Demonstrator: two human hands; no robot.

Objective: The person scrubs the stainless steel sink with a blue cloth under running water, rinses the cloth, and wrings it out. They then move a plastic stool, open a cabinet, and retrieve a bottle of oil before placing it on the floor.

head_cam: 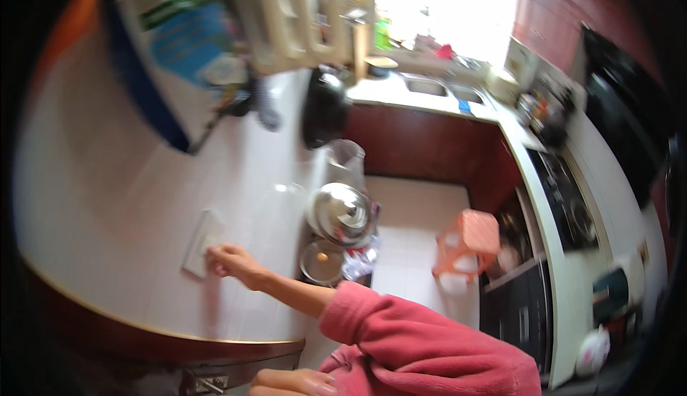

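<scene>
My right hand (234,263), at the end of a pink fleece sleeve (429,337), reaches left to the white tiled wall (257,192). Its curled fingers are at a pale switch plate (203,246) and appear to touch it; nothing shows in them. The fingertips are partly hidden and blurred. At the bottom edge, part of my left hand (292,382) lies against the pink garment. Whether it grips the cloth cannot be made out.
Pots with a shiny metal lid (343,213) stand along the wall. A black pan (324,106) and a pale slotted rack (290,20) hang above. An orange plastic stool (472,240) stands on the floor by the counter with the gas stove (569,197). Sinks (426,86) sit under the window.
</scene>
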